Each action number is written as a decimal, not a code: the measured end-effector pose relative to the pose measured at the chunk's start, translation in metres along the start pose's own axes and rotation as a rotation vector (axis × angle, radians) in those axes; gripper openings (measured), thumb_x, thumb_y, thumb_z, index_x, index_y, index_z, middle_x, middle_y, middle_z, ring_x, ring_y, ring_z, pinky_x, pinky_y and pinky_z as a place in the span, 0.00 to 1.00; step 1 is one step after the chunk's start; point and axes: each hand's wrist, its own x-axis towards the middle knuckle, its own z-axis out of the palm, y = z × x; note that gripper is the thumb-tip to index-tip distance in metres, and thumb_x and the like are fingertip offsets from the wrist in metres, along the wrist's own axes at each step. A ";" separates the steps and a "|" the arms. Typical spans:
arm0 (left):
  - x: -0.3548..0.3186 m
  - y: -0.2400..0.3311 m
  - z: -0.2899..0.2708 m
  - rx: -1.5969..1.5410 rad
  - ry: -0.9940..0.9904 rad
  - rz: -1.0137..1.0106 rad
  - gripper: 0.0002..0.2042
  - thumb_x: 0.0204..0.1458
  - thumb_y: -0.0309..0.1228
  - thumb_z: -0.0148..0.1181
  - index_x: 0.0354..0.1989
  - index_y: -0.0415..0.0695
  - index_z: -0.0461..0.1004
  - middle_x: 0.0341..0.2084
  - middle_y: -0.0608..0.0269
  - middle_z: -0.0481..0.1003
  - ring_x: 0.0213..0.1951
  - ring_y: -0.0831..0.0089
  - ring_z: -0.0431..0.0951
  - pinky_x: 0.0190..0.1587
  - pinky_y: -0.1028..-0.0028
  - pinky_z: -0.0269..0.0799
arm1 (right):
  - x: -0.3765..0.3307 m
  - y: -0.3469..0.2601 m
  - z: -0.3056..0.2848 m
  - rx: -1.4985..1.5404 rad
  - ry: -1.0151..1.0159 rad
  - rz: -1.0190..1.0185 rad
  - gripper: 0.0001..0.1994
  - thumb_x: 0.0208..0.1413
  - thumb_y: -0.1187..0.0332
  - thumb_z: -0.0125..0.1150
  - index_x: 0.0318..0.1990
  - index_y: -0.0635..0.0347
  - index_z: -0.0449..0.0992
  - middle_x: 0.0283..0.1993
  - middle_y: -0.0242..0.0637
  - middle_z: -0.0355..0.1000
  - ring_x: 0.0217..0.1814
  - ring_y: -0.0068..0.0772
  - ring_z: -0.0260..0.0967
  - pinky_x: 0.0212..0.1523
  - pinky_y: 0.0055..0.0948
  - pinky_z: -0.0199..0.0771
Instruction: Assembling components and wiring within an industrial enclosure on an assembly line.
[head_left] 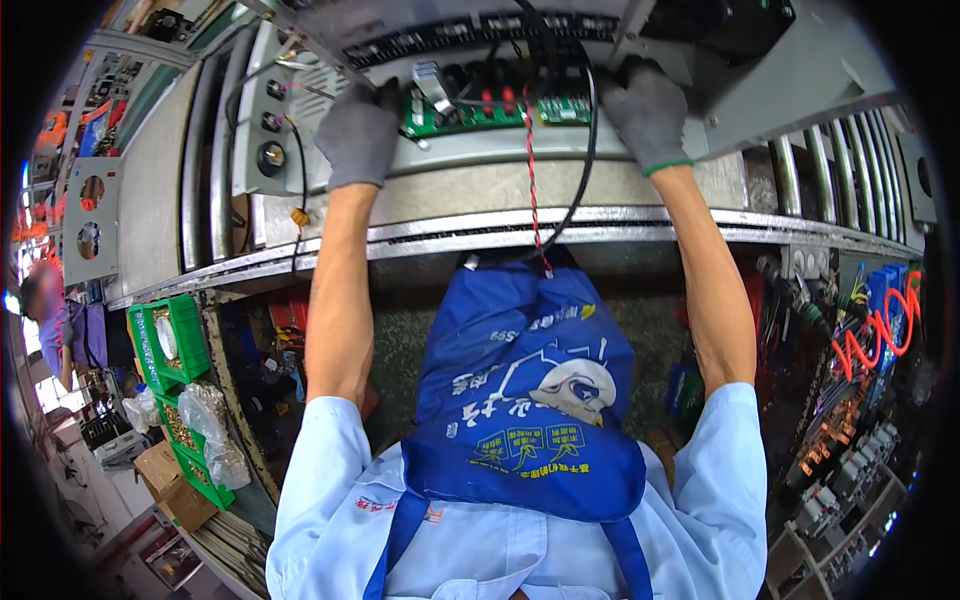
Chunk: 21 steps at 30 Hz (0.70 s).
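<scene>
Currently, the left hand in a grey work glove (360, 138) and the right hand in a green-cuffed grey glove (648, 115) reach forward, well apart, to a pale-grey sheet-metal enclosure (480, 150). Their fingertips are hidden at its metalwork, so how far each grip is open, and whether it holds anything, cannot be told. Between the hands, inside the enclosure, lies a green circuit board (425, 128) with upright components. A twisted red-and-black wire (531, 170) and a thick black cable (588, 150) trail nearward to a blue printed apron (525, 390). The enclosure sits across a bench with steel rollers (220, 160) left and right. Farther left are green plastic bins (195, 335); right, a coiled orange-red hose (880, 345).
</scene>
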 end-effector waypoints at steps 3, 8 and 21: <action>0.002 -0.001 0.005 -0.032 -0.017 -0.005 0.22 0.56 0.53 0.56 0.32 0.44 0.80 0.32 0.47 0.81 0.38 0.47 0.81 0.40 0.55 0.74 | 0.002 -0.005 -0.006 -0.039 0.019 -0.028 0.20 0.55 0.49 0.59 0.40 0.57 0.82 0.39 0.52 0.78 0.43 0.57 0.76 0.45 0.50 0.75; 0.008 -0.004 0.010 0.007 -0.048 0.003 0.25 0.55 0.56 0.53 0.35 0.45 0.83 0.34 0.45 0.81 0.41 0.47 0.81 0.44 0.54 0.74 | -0.008 -0.016 -0.029 0.054 -0.065 0.107 0.19 0.52 0.56 0.63 0.44 0.60 0.82 0.44 0.57 0.78 0.48 0.56 0.76 0.52 0.45 0.75; 0.006 -0.004 0.013 -0.025 -0.010 0.035 0.22 0.56 0.53 0.53 0.34 0.46 0.81 0.33 0.46 0.81 0.39 0.47 0.81 0.43 0.55 0.74 | 0.064 0.040 0.032 -0.112 0.084 0.002 0.21 0.56 0.64 0.55 0.58 0.55 0.72 0.49 0.54 0.77 0.49 0.54 0.76 0.49 0.46 0.75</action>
